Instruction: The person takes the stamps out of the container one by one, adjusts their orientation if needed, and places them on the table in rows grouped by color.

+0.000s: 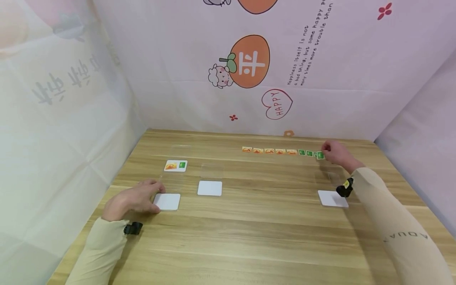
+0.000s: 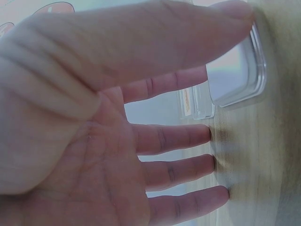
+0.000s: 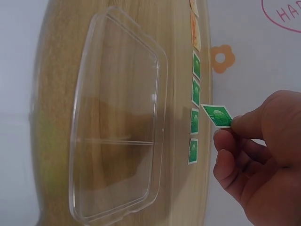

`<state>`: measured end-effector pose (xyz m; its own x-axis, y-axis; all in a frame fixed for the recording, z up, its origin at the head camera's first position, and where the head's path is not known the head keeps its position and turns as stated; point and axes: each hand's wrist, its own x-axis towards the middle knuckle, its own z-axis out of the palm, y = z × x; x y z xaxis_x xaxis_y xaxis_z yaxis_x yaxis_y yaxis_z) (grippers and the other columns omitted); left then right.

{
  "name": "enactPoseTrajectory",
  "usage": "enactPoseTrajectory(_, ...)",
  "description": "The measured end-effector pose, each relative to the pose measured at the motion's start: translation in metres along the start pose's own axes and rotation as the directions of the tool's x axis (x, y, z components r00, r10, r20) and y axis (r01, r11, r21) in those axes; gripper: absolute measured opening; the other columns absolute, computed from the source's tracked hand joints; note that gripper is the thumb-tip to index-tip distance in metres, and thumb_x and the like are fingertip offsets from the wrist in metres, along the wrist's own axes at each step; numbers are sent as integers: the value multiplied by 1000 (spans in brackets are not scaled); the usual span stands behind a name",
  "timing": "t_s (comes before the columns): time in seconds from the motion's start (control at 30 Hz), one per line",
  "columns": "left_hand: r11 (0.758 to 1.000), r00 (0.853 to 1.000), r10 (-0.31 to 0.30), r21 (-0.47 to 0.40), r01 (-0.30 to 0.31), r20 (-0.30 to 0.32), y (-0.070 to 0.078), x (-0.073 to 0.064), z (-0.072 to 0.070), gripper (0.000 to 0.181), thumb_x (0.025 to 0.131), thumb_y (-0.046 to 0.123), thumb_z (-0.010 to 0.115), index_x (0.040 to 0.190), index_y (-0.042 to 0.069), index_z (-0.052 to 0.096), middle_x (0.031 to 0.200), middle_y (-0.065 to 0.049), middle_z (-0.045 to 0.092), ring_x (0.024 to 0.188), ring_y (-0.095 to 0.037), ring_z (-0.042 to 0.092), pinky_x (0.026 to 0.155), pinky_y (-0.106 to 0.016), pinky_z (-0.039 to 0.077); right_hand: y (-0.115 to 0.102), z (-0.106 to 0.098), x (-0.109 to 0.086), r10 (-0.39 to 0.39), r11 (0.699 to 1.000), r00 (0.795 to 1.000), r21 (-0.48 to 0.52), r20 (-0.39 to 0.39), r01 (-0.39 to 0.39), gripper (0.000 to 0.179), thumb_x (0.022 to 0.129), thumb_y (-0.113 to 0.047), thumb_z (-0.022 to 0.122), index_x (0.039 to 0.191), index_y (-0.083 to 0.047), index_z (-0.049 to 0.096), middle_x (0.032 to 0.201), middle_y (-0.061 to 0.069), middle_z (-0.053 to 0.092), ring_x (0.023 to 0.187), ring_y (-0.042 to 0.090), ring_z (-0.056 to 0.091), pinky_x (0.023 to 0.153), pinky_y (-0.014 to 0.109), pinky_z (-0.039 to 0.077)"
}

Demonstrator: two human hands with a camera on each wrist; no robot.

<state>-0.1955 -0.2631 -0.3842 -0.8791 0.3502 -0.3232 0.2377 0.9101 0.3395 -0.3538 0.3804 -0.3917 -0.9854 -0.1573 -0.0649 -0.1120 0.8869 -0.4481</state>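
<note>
My right hand [image 1: 335, 153] pinches a small green picture card [image 3: 217, 116] between thumb and fingertips. It is tilted, at the far right end of a row of small cards. Beside it in the right wrist view lie several green cards [image 3: 195, 92] in line, then orange-and-white ones [image 1: 269, 151]. My left hand [image 1: 140, 197] rests at the left side of a clear case holding a white card [image 1: 167, 202]. In the left wrist view the thumb [image 2: 188, 33] lies over that case, and the other fingers [image 2: 183, 169] stretch out straight to the tabletop.
A white card bearing orange and green pictures [image 1: 175, 166] lies at the left. Two more white cards lie at the middle [image 1: 209, 188] and right [image 1: 331, 198]. A clear plastic tray with a divider [image 3: 117, 142] sits by my right hand. Printed cloth [image 1: 199, 103] bounds the table.
</note>
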Motion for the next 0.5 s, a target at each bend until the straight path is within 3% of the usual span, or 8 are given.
enactPoseTrajectory(0.5, 1000, 1000, -4, -9, 4, 6, 1, -1, -1, 44, 80, 24, 81, 116, 16, 57, 143, -24, 43, 128, -43, 43, 99, -61, 42, 16, -5, 1, 29, 1000, 996, 1, -82, -29, 28, 93, -6, 43, 108, 15, 54, 97, 29, 57, 72, 26, 54, 57, 31, 46)
